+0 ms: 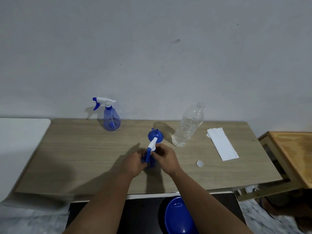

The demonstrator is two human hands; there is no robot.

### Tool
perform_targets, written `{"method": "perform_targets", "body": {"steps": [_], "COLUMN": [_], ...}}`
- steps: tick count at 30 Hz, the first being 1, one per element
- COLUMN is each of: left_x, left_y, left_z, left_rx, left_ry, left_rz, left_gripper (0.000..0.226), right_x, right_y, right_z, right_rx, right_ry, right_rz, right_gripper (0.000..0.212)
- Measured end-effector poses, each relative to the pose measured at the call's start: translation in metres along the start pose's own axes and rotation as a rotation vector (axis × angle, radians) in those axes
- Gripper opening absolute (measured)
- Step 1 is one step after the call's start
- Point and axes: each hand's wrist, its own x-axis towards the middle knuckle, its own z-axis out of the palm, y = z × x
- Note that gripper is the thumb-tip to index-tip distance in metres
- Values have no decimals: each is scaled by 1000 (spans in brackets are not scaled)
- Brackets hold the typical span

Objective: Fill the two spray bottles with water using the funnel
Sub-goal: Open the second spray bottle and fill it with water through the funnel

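Gripping the near spray bottle (150, 163) at mid-counter (76, 157), my left hand (135, 163) wraps its body while my right hand (166, 157) pinches its sprayer head (152, 146). Just behind sits the funnel (155, 136); water bottle (188, 125) right, second spray bottle (111, 119) far left.

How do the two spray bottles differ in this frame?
The far spray bottle stands untouched near the wall; the near spray bottle is gripped by the left hand and right hand. The far one shows fully; the near one's body is mostly hidden. Both have blue bodies and white-and-blue trigger heads.
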Motion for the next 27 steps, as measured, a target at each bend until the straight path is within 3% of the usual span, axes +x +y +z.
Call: {"method": "perform_targets", "body": {"steps": [7, 11, 14, 17, 22, 27], "left_x": [-2, -4, -6, -9, -9, -12], "left_y": [-1, 3, 4, 6, 9, 5], "left_z": [10, 10, 9, 6, 4, 2], "left_rx": [-68, -3, 29, 56, 2, 2], "left_ry": [41, 53, 76, 115, 34, 109], "left_rz": [-93, -117, -97, -82, -147, -59], "left_gripper": [38, 31, 26, 27, 18, 40], "right_x": [0, -2, -7, -9, -3, -5], "right_y": [8, 9, 9, 14, 12, 14], "right_z": [2, 10, 12, 9, 16, 5], "right_rx": [-7, -24, 37, 70, 126, 142], "right_ry": [44, 134, 99, 62, 141, 43], "right_rz": [6, 35, -20, -54, 51, 12], "right_gripper": [24, 34, 37, 28, 35, 34]}}
